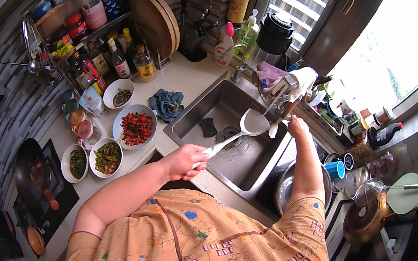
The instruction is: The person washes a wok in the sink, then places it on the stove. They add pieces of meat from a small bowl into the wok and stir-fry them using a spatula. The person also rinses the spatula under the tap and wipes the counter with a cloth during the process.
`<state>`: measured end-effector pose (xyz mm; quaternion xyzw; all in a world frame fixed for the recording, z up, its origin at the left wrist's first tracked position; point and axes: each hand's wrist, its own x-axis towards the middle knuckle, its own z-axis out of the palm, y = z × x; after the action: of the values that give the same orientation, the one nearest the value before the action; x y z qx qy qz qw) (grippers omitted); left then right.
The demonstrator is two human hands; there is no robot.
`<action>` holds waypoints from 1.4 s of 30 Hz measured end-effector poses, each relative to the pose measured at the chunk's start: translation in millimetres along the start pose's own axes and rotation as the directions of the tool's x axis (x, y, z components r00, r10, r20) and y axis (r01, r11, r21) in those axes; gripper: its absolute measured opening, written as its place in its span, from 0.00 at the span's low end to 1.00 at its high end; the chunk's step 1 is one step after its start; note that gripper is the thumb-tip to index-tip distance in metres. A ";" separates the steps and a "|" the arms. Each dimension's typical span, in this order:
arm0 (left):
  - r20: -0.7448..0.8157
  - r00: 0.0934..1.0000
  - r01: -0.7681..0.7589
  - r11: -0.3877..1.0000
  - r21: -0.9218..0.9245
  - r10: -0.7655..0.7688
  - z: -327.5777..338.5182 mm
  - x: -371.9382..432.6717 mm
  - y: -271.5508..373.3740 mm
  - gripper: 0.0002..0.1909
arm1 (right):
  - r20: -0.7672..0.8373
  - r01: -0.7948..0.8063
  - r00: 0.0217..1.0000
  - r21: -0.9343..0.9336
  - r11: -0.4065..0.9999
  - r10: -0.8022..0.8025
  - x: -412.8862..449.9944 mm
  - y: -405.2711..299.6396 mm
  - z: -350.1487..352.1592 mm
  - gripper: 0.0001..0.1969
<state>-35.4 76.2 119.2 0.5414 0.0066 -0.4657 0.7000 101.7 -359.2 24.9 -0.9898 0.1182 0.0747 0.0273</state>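
Observation:
My left hand [186, 162] is closed around the handle of a white metal spatula [255, 122], whose blade is over the stainless steel sink [222, 92]. Water runs from the tap [290, 80] beside the blade. At the sink's right rim, my right hand [298, 127] is closed on a thin handle; a small white spoon [273, 130] hangs just left of it, and whether that spoon belongs to the handle I cannot tell. In the sink lie a dark scouring pad [208, 127] and a drain strainer [228, 135].
Left of the sink are a blue cloth [166, 105], a bowl of chopped red peppers [136, 129] and several bowls of food. Sauce bottles [119, 58] stand behind them. A wok [33, 172] sits on the stove at left. Right of the sink is a large metal pot [285, 185].

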 end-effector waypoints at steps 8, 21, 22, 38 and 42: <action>-0.037 0.998 0.058 0.998 -0.005 -0.058 14.2 38.3 1.7 0.14 | -0.129 0.047 0.990 -0.047 0.998 -0.053 1.3 5.0 6.7 0.10; -0.078 0.996 0.053 0.998 0.028 -0.050 21.3 30.3 5.0 0.07 | -0.062 0.054 0.996 -0.054 0.997 -0.057 -3.6 -3.1 -4.4 0.10; -0.081 0.996 0.050 0.998 0.027 -0.048 20.7 28.7 5.2 0.07 | -0.065 0.058 0.996 -0.056 0.997 -0.062 -5.0 -4.1 -6.2 0.10; -0.130 0.991 0.024 0.996 0.090 -0.012 -0.4 -37.3 9.6 0.08 | -0.057 0.007 0.998 -0.058 0.998 -0.010 -2.2 3.1 0.8 0.11; -0.180 0.984 0.001 0.998 0.062 0.010 -10.3 -69.5 6.3 0.07 | -0.157 0.011 0.987 -0.073 0.997 -0.022 -9.1 -5.8 -1.0 0.10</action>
<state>-65.5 128.8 155.4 0.6026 0.0543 -0.4133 0.6805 94.5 -351.6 27.5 -0.9939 0.1091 0.0000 -0.0171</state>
